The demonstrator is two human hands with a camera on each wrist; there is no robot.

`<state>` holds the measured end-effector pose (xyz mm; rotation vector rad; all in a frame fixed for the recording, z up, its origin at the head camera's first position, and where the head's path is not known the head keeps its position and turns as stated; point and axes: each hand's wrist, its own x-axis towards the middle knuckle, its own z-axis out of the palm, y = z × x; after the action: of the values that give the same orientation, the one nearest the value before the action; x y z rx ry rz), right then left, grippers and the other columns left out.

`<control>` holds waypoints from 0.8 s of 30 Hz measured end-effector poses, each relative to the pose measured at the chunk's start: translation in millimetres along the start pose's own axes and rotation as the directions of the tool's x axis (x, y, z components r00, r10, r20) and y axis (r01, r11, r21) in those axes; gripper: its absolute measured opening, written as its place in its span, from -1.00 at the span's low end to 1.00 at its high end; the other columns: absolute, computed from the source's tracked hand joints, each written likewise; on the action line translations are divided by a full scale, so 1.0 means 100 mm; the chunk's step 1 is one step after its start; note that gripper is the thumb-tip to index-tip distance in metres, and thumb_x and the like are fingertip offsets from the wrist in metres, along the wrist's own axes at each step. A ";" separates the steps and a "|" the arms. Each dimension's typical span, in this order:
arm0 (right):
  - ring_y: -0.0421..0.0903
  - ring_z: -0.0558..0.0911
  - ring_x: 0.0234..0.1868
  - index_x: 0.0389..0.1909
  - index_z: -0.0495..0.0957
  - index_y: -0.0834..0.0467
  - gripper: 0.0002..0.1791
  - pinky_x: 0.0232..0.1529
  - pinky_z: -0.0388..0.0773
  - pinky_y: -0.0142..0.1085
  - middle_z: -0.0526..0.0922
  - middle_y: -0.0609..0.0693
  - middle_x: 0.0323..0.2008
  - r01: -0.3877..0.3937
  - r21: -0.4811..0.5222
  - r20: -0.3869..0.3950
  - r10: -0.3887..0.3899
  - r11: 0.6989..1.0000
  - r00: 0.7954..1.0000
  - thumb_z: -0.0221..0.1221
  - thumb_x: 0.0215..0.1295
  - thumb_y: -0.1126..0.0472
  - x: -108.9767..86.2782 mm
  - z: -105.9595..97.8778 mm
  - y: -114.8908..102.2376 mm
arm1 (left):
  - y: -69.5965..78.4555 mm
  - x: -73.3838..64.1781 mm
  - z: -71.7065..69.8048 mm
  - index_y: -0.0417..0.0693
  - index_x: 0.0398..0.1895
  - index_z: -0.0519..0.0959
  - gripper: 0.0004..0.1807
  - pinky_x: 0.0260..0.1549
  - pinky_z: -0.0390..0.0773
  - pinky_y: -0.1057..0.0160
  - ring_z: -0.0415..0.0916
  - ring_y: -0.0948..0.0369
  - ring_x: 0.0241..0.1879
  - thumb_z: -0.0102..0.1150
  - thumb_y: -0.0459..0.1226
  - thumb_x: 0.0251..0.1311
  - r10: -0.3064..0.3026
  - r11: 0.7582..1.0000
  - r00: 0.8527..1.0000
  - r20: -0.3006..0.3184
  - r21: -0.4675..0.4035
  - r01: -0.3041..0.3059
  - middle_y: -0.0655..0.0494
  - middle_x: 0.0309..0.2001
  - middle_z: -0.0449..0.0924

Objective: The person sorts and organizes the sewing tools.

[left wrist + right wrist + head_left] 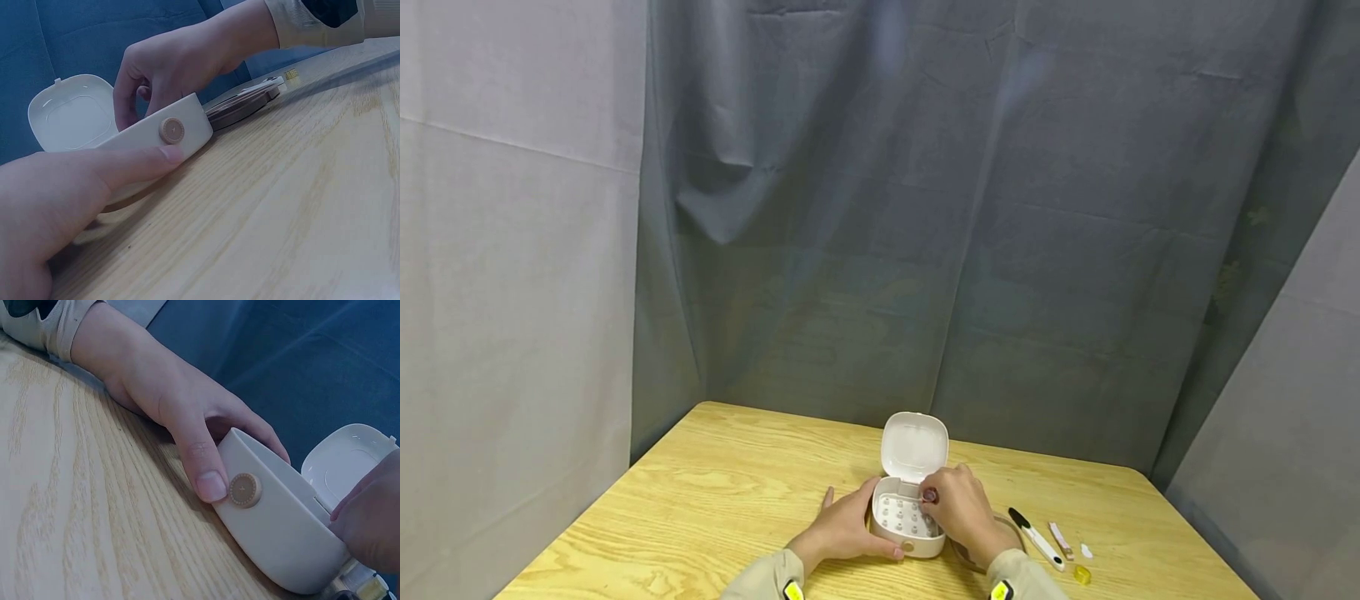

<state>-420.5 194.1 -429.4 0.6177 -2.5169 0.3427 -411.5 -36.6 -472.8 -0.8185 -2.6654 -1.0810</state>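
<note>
A white box [908,544] stands on the table, its lid [914,447] raised at the back. Rows of small round pegs [900,515] cover its inside floor. My left hand [850,527] grips the box's left side, with the thumb on the front beside a round tan button [245,490] and the fingers round the far side. My right hand [958,504] reaches over the right part of the box, fingers curled down into it in the left wrist view. It pinches a small dark-red, round-ended thing [930,495], mostly hidden by the fingers; I cannot tell its kind.
Under my right forearm lies a flat, rounded brown thing [244,107], partly hidden. Farther right on the table [760,467] are a white-handled tool with a black tip [1036,538], a pale pink clipper-like piece [1061,540], a small white piece [1086,551] and a yellow round piece [1082,574].
</note>
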 end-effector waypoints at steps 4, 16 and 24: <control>-0.12 0.41 -0.38 -0.45 0.78 0.00 -0.79 -0.39 0.40 -0.17 0.70 -0.17 -0.42 -0.002 -0.013 0.003 0.002 1.000 1.000 0.62 -0.10 0.24 0.01 0.00 -0.01 | 0.00 0.00 0.00 -0.11 0.58 0.19 0.31 0.31 -0.20 -0.56 0.40 -0.03 0.37 0.56 0.34 -0.17 -0.004 1.000 1.000 0.001 -0.010 0.004 -0.03 0.39 0.48; -0.11 0.44 -0.39 -0.46 0.77 -0.01 -0.79 -0.42 0.42 -0.13 0.70 -0.14 -0.44 0.011 -0.043 -0.010 -0.012 0.999 1.000 0.62 -0.11 0.22 0.00 0.03 0.00 | 0.00 -0.01 0.00 -0.09 0.59 0.19 0.32 0.35 -0.21 -0.53 0.38 0.01 0.38 0.55 0.36 -0.18 -0.030 0.999 1.000 0.003 -0.009 0.030 0.03 0.41 0.46; -0.09 0.45 -0.35 -0.44 0.81 0.00 -0.78 -0.38 0.43 -0.10 0.69 -0.11 -0.40 -0.010 -0.046 0.011 0.010 0.999 1.000 0.63 -0.14 0.23 0.01 0.02 -0.02 | 0.01 0.00 -0.01 -0.07 0.59 0.19 0.30 0.34 -0.21 -0.53 0.39 0.02 0.38 0.55 0.35 -0.17 -0.029 1.000 1.000 0.008 -0.011 0.029 0.05 0.40 0.47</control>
<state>-421.1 191.4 -430.0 0.5909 -2.5320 0.2844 -410.4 -36.5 -471.6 -0.7895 -2.6885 -1.1021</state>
